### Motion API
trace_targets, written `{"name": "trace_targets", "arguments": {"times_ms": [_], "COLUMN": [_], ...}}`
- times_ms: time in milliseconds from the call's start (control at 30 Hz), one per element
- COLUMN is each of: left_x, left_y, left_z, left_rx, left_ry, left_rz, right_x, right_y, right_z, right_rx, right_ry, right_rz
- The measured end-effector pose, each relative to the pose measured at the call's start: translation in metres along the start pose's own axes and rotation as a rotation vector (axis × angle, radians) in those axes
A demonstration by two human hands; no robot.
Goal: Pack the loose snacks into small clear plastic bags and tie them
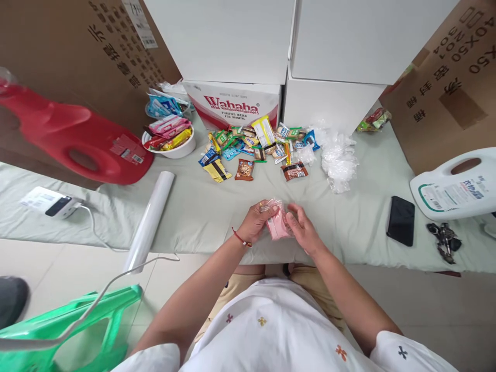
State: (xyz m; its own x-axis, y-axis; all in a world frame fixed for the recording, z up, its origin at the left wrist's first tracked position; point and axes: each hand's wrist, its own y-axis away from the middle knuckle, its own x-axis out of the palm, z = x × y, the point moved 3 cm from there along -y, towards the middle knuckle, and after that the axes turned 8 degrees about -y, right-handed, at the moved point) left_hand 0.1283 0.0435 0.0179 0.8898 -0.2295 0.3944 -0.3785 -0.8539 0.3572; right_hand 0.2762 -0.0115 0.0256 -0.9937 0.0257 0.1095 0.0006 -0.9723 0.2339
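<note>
My left hand (253,221) pinches a small pink packet (277,225) in clear plastic, its thumb lying over the top. Against the packet's right edge, my right hand (304,227) has its thumb and bent fingers around that side; some fingertips are hidden. Both hands are low over the near edge of the cloth-covered surface (209,206). Beyond them lies a loose pile of wrapped snacks (256,143). A brown cookie packet (245,169) and a dark brown packet (294,171) are nearest the hands, with crumpled clear plastic bags (339,160) to their right.
White tubs hold packets, the nearer tub (180,150) beside a red jug (77,134). A plastic film roll (151,219) overhangs the front edge. Right are a phone (401,220), keys (445,242) and a white detergent bottle (457,188). Boxes, including a Wahaba-like printed carton (236,106), stand behind.
</note>
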Motion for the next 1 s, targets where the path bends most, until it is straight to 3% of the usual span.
{"name": "trace_targets", "arguments": {"times_ms": [100, 167, 300, 400, 500, 600, 733, 867, 1000], "left_x": [0.015, 0.023, 0.030, 0.039, 0.048, 0.056, 0.073, 0.083, 0.055], "left_y": [0.002, 0.003, 0.006, 0.009, 0.010, 0.005, -0.001, 0.007, 0.027], "left_z": [0.000, -0.002, 0.002, 0.010, 0.014, 0.015, 0.022, 0.025, 0.013], "left_rx": [-0.020, 0.006, -0.032, -0.097, -0.029, -0.003, -0.042, -0.036, 0.009], "left_ry": [0.013, 0.084, 0.295, 0.201, 0.098, 0.077, 0.050, -0.208, -0.464], "left_rz": [0.033, 0.019, -0.042, 0.019, -0.005, -0.050, -0.012, 0.091, 0.055], "right_x": [-0.006, -0.007, -0.017, -0.024, -0.030, -0.033, -0.045, -0.095, -0.187], "right_y": [0.000, -0.001, -0.001, 0.002, 0.006, 0.010, 0.020, 0.037, 0.030], "right_z": [0.005, 0.005, -0.001, -0.002, 0.002, 0.008, 0.010, 0.012, 0.019], "right_rx": [-0.112, -0.113, -0.073, -0.144, -0.236, -0.313, -0.187, -0.111, -0.153], "right_ry": [0.138, 0.191, 0.124, 0.161, 0.349, 0.414, 0.278, 0.330, 0.215], "right_rz": [0.019, 0.052, -0.139, -0.257, -0.326, -0.283, -0.166, -0.423, -0.791]}}
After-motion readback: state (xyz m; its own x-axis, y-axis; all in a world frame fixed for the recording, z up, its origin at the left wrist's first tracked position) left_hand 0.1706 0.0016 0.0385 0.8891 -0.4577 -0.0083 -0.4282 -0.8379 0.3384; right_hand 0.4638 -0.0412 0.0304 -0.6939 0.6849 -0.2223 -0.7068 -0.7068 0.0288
